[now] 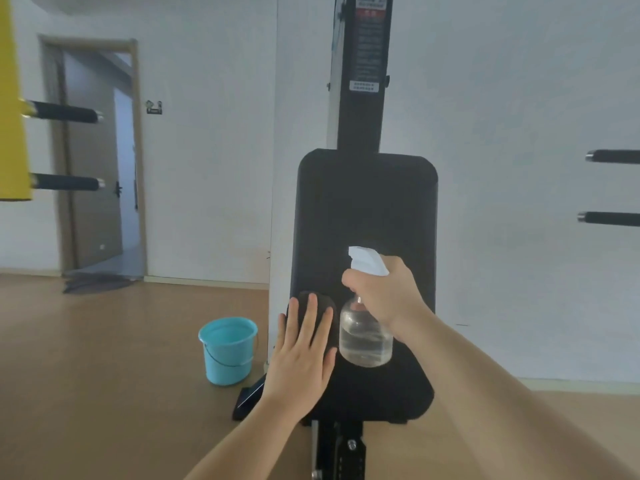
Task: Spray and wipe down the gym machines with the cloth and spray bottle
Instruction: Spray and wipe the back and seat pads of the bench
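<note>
A black padded bench pad [367, 216] of a gym machine stretches away from me in the middle of the head view, with a black upright post [363, 109] behind it. My left hand [304, 351] lies flat with straight fingers on a dark cloth [320, 301] at the pad's near left edge. My right hand [384, 292] grips the neck of a clear spray bottle [365, 337] with a white trigger head, held just above the pad. The nozzle points left and away from me.
A light blue bucket [228, 349] stands on the wooden floor left of the bench. A dark flat object [249, 396] lies beside the bench base. Black padded bars stick out from a yellow frame [12, 98] at left and from the right edge [613, 188]. An open doorway [97, 161] is at back left.
</note>
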The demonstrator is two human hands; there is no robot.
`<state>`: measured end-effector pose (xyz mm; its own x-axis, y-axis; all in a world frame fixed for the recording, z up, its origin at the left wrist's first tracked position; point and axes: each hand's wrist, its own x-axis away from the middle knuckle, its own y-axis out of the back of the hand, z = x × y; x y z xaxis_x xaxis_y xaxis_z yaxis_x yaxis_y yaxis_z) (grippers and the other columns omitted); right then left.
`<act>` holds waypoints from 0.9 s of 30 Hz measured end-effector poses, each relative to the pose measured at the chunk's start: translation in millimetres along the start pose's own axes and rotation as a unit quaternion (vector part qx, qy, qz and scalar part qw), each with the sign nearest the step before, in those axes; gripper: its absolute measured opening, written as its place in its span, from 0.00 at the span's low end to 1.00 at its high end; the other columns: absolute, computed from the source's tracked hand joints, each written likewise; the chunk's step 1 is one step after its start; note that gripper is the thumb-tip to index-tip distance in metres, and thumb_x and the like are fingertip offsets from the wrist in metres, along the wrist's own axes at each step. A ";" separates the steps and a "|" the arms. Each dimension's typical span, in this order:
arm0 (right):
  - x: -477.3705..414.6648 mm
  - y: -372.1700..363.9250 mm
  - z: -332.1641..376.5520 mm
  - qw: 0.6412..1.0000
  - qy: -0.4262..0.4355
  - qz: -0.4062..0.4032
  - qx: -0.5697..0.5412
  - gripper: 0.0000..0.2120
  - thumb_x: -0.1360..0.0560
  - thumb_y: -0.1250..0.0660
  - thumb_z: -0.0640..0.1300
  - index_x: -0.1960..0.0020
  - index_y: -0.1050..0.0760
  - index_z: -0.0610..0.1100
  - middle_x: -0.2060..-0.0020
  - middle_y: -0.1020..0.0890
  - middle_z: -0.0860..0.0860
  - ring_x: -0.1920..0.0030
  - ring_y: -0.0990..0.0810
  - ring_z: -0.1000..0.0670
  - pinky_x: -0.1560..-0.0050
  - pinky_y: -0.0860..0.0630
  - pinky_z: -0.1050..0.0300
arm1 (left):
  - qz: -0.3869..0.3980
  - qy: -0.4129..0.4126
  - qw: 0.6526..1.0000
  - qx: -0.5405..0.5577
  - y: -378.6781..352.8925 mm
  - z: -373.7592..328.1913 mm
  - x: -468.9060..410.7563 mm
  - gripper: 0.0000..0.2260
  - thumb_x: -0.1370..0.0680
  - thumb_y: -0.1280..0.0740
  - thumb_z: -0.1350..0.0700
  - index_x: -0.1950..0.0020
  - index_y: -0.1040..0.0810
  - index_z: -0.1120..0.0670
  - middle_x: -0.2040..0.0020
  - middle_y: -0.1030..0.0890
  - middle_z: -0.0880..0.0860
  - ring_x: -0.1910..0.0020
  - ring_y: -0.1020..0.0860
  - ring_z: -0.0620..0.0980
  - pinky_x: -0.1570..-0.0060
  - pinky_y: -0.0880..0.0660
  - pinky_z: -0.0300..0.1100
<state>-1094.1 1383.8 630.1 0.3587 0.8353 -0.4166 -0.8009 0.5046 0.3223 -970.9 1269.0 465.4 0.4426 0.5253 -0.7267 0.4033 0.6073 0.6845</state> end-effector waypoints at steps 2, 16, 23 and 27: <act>3.8 3.0 -4.1 1.000 -0.017 -0.002 -0.001 0.07 0.24 0.28 0.43 0.49 0.21 0.42 0.56 0.18 0.46 0.57 0.20 0.49 0.52 0.18 0.50 | -0.014 0.003 1.000 0.009 5.7 0.8 -8.9 0.28 0.14 0.56 0.43 0.16 0.49 0.53 0.16 0.50 0.58 0.18 0.49 0.66 0.26 0.34 0.64; -5.4 37.3 -33.8 0.998 0.005 -0.064 0.010 0.04 0.24 0.26 0.45 0.50 0.19 0.48 0.57 0.17 0.48 0.52 0.17 0.48 0.54 0.19 0.52 | -0.106 0.025 0.993 -0.047 99.7 6.7 -196.6 0.29 0.17 0.45 0.41 0.17 0.46 0.45 0.15 0.51 0.55 0.17 0.54 0.63 0.22 0.47 0.67; -4.0 24.0 -36.4 0.998 0.027 -0.054 -0.015 0.04 0.24 0.26 0.45 0.52 0.20 0.51 0.59 0.18 0.50 0.55 0.18 0.49 0.59 0.20 0.59 | -0.020 -0.024 0.998 -0.046 18.0 -11.3 -42.4 0.29 0.17 0.50 0.39 0.16 0.47 0.44 0.15 0.54 0.52 0.16 0.57 0.61 0.24 0.42 0.69; -7.1 14.0 -32.1 0.999 0.044 -0.017 -0.011 0.03 0.23 0.26 0.46 0.52 0.20 0.51 0.59 0.18 0.52 0.55 0.17 0.50 0.61 0.22 0.62 | -0.011 -0.049 0.997 -0.061 21.8 -4.4 -47.5 0.32 0.19 0.52 0.38 0.16 0.49 0.45 0.15 0.48 0.54 0.17 0.55 0.62 0.26 0.41 0.72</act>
<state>-1123.3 1378.0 610.2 0.3433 0.7950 -0.5002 -0.7997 0.5267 0.2882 -986.7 1259.9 514.6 0.5128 0.4542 -0.7285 0.3154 0.6895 0.6520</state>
